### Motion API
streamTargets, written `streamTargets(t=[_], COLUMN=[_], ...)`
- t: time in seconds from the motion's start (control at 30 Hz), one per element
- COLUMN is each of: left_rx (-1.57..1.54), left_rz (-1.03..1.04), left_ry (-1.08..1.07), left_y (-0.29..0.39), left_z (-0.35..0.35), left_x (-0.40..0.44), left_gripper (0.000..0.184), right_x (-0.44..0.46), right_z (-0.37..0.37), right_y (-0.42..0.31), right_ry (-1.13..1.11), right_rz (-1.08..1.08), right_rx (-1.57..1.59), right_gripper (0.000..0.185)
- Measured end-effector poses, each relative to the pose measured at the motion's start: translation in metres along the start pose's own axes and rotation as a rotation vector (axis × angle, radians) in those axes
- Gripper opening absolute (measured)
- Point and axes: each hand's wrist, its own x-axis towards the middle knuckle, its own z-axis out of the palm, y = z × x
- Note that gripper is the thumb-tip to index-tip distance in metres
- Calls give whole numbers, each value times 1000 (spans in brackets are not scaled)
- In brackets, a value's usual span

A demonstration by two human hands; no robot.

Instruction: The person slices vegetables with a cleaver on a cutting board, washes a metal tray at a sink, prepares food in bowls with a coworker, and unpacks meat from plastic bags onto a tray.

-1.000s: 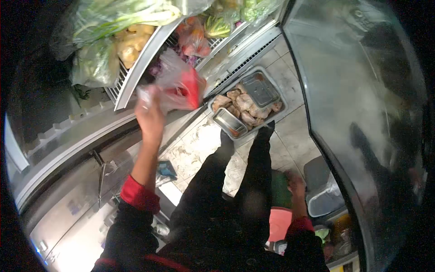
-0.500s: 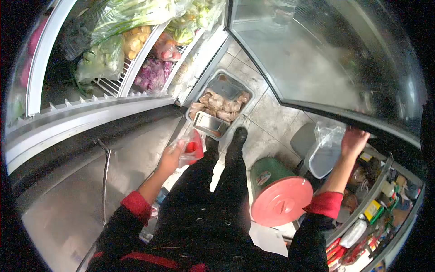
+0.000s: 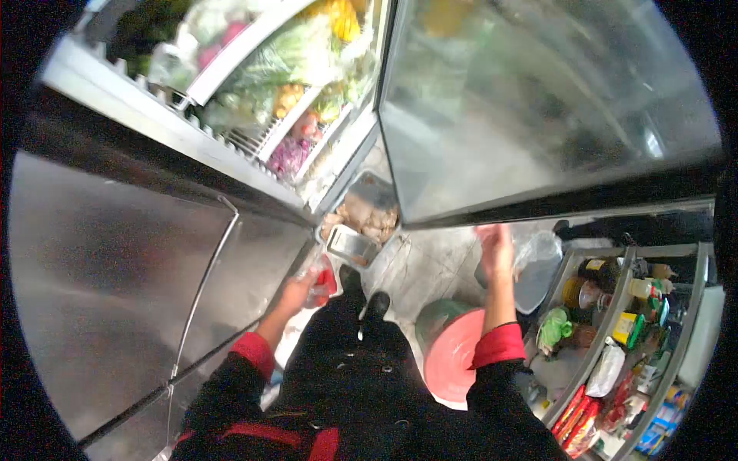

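My left hand [image 3: 296, 290] is closed on a clear plastic bag with a red item [image 3: 326, 278] in or against it; the kind of item does not show. At the lower edge of the glass fridge door [image 3: 538, 131], my right hand [image 3: 496, 250] is raised, its fingers smeared by motion and partly lost against the frame. The door stands ajar on the right. Bagged vegetables [image 3: 265, 73] fill the fridge shelves, with purple pieces [image 3: 289, 157] low down. A plastic tub [image 3: 361, 192] on the floor holds pale brown lumps and a metal tray [image 3: 352, 246].
A green bin with a red lid [image 3: 453, 357] stands near my right leg. Behind my right hand is a grey container lined with clear plastic [image 3: 536, 269]. Shelves of bottles and packets [image 3: 607, 346] stand at right, a steel cabinet front [image 3: 138, 284] at left.
The glass door has swung toward the fridge. My right hand has shifted left along with its lower edge. My left hand still holds the bag and red item. The view has turned.
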Motion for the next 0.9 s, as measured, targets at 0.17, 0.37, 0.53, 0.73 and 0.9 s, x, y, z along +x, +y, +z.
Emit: streamTargets(t=[0.17, 0.37, 0.53, 0.73, 0.9], left_rx=[-44, 149, 568, 682, 1347], left_rz=[127, 278, 434, 378, 651], left_ry=[-261, -397, -874, -574, -207], left_y=[80, 57, 76, 27, -68], left_z=[55, 137, 144, 156, 149], left_x=[-96, -86, -40, 222, 427], left_gripper=[55, 41, 47, 55, 68], right_x=[-68, -197, -190, -200, -260], right_z=[27, 142, 81, -50, -102], right_y=[96, 100, 138, 231, 295], right_ry=[-475, -488, -332, -283, -34], right_rz=[168, -367, 43, 149, 415], right_rx=[-437, -1192, -1265, -1424, -1394], right_gripper=[65, 81, 51, 31, 36])
